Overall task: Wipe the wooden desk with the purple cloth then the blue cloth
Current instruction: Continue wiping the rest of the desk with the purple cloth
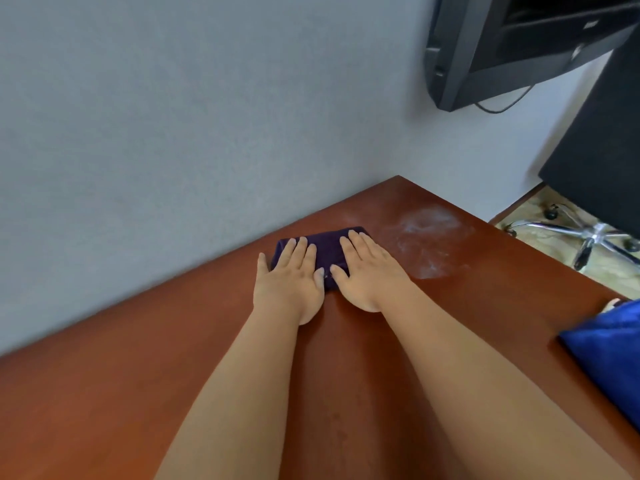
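Under both flat palms, left hand (287, 275) and right hand (369, 271), lies the purple cloth (327, 252); white dust (427, 240) sits just right of the right hand.

Both hands lie flat, side by side, on a folded cloth (323, 251) that rests on the surface (145, 358). The left hand (287, 282) covers the cloth's left part, the right hand (369, 271) its right part, the thumbs nearly meeting over the cloth's near edge. Just beyond the fingertips the surface meets the wall (173, 116). To the right of the right hand, near it, a powdery smear (427, 242) lies on the surface. Well to the right and nearer the person, a second cloth (609, 351) lies at the surface's right edge. Beyond that edge, on the floor, stands a swivel chair base (588, 237). A wall-mounted screen (512, 46) hangs above, far right of the hands.
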Motion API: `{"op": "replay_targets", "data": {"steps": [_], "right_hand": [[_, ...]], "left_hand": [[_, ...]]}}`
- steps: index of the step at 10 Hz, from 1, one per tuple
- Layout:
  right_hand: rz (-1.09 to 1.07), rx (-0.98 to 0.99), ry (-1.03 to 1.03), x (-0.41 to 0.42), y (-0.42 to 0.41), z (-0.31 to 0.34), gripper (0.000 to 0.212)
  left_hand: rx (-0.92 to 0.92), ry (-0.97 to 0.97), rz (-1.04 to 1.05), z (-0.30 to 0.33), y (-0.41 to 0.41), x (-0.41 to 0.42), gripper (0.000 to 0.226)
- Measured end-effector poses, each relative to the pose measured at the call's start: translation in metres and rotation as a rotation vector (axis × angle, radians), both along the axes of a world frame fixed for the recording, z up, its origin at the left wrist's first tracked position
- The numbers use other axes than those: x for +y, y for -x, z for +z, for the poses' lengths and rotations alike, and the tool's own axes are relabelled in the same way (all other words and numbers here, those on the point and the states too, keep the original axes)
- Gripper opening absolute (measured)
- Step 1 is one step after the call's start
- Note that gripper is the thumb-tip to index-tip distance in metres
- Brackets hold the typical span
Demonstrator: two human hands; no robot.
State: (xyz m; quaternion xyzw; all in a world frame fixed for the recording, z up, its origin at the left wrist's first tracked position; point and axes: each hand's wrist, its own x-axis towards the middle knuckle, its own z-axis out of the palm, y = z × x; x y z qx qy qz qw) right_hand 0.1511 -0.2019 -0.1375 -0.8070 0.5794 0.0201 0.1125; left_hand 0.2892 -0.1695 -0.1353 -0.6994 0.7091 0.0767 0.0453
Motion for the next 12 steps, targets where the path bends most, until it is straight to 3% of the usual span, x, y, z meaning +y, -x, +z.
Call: {"op": "replay_targets", "data": {"steps": [4, 9, 12], "right_hand": [[-0.008, 0.022, 0.017, -0.025, -0.009, -0.002, 0.063], [0.166, 0.018, -0.015, 0.098, -0.01, 0.003, 0.063], [0.237, 0.017, -0.019, 0.102, -0.022, 0.003, 0.063]], "left_hand": [[0.019, -0.017, 0.03, 0.002, -0.004, -0.023, 0.054], [0.009, -0.102, 0.181, 0.008, -0.001, 0.122, 0.054], [0.02, -0.083, 0.241, 0.006, -0.013, 0.135, 0.054]]}}
